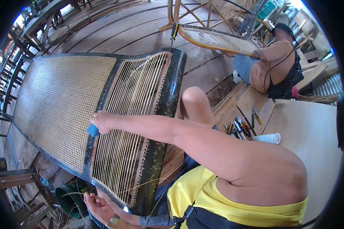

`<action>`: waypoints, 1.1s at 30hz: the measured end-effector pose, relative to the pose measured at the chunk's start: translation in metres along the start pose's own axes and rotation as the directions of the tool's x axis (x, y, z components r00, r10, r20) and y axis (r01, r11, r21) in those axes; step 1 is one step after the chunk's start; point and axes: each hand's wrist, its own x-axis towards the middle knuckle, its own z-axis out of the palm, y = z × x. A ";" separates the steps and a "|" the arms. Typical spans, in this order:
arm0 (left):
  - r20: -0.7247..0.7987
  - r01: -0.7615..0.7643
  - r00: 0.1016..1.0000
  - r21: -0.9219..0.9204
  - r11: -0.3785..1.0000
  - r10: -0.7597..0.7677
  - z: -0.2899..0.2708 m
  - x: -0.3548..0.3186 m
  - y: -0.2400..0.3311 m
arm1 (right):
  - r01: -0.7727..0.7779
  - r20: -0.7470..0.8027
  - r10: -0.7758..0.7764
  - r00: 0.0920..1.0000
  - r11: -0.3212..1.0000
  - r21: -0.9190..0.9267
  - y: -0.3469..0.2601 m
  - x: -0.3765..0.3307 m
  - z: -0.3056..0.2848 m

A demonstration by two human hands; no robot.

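A long dark-painted frame point(172, 82) with small gold decoration lies across my lap. Its far-left panel is finished cane webbing point(61, 103); the nearer section has only parallel cane strands point(135, 89) strung between rows of holes. My right hand point(102, 121) is closed around a blue rounded object point(93, 131), at the bar between the two panels; its kind I cannot make out. Below the frame's near edge, my left hand point(98, 208), with a wristwatch, has curled fingers pinching a thin cane strand point(74, 194). A yellow-and-black-handled screwdriver point(174, 32) stands upright at the frame's far corner.
Pliers point(257, 115) and several hand tools point(239, 128) lie on boards at my right, near a white tube point(267, 138) and a pale panel point(305, 137). Another person point(275, 61) sits at back right beside a wooden-framed piece point(218, 40). A dark green bucket point(67, 200) stands lower left.
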 end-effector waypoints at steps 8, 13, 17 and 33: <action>0.433 -0.231 0.900 0.375 0.898 0.050 0.096 0.040 -0.053 | -0.144 0.141 -0.568 0.811 0.040 0.989 -0.029 -0.078 -0.052; 0.496 -0.186 0.863 0.486 0.854 -0.094 0.130 0.004 -0.050 | 0.092 0.024 -0.238 0.971 0.463 0.882 -0.029 -0.078 -0.050; 0.462 0.042 0.862 0.345 0.938 -0.208 0.106 -0.042 -0.022 | 0.371 -0.407 -0.136 0.903 0.727 0.579 -0.007 -0.055 -0.033; 0.287 0.063 0.950 0.223 0.973 -0.127 0.098 -0.021 -0.017 | 0.225 -0.144 -0.176 0.974 0.840 0.494 -0.051 -0.045 -0.038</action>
